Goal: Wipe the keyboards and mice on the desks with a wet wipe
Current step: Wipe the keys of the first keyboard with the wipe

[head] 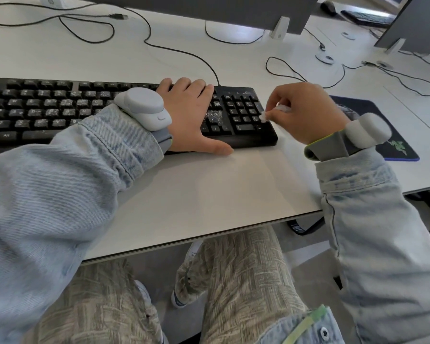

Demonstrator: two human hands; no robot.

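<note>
Bracing the long black plastic keyboard (pixel 124 112) on the white counter (pixel 221 184), our left hand (pixel 193 115) lies flat and open across its keys so it won't slide, while our right hand (pixel 305 111) pinches the small crumpled white wet wipe (pixel 265 117) at the number pad's edge.

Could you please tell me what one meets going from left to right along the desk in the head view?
Keyboard → left hand resting on it → wet wipe → right hand pinching the wipe → mouse pad.
</note>
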